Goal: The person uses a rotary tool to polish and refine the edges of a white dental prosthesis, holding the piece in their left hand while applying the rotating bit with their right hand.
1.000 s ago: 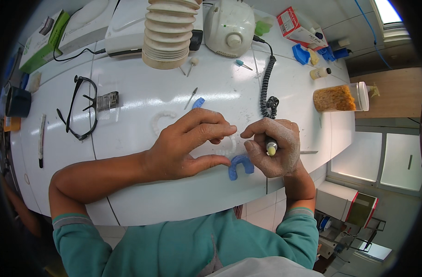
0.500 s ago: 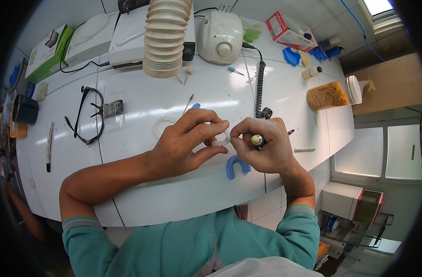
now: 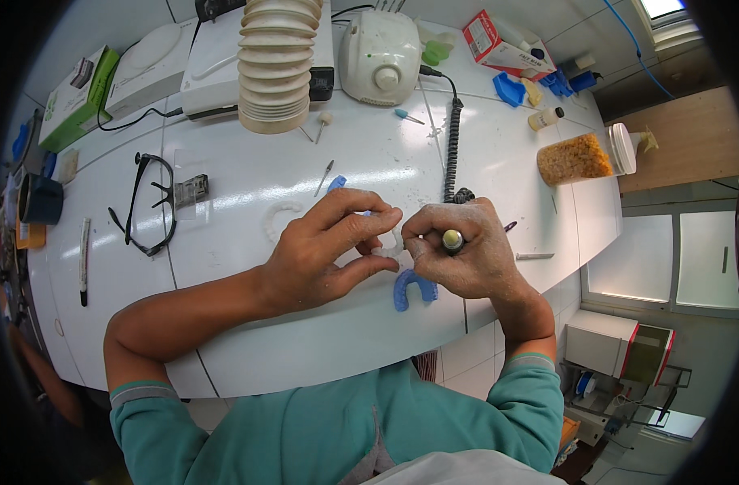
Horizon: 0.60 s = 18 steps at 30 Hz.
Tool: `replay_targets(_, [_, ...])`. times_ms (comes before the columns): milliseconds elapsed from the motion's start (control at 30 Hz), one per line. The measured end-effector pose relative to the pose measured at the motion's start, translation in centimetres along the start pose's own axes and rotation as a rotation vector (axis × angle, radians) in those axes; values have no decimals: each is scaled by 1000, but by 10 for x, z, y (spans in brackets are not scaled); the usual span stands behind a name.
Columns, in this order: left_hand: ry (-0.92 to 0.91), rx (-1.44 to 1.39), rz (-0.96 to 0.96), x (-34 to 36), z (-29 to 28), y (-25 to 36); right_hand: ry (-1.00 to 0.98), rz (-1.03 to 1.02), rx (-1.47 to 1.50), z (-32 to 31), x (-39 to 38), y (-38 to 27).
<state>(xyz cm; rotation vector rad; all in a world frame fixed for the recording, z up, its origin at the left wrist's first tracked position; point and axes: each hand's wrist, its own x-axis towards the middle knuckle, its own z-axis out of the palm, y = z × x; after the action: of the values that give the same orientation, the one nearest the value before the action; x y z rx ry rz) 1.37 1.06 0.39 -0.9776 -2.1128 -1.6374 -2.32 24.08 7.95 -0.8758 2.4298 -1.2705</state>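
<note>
My left hand [image 3: 325,246] pinches a whitish, translucent arch-shaped piece [image 3: 388,251], like a dental tray, between thumb and fingers. Dusted with white powder, my right hand [image 3: 474,255] is closed round a rotary handpiece [image 3: 452,240], whose rounded rear end shows. Its working tip is hidden behind the fingers, which meet the arch piece. A blue dental arch [image 3: 414,286] lies on the table just below the hands. Beyond my left hand are a pale arch [image 3: 280,220], partly covered by it, another blue piece [image 3: 338,183] and a thin metal bur [image 3: 325,178].
A white control box [image 3: 385,69] stands at the back, its coiled black cord [image 3: 452,149] running toward my right hand. A ribbed hose [image 3: 276,73] hangs above the table. Black-framed glasses [image 3: 171,214] lie left; a jar of orange granules [image 3: 579,158] lies right.
The view has shifted slightly, so things on the table appear a little farther left. Both hands keep nearly the same pose and grip; the handpiece end has tilted slightly.
</note>
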Motion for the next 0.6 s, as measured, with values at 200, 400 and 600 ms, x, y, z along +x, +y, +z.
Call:
replay_targets(200, [9,5,4,-1,1,-3,-72,30,17,-7,1,-6])
replay_targets(400, [-1,-88,-82,0,1,0,-56,-25,-46,-5,3,-2])
replay_targets(600, [33,-221,-193,0,-4,0,83,-97,-319,-5,2,3])
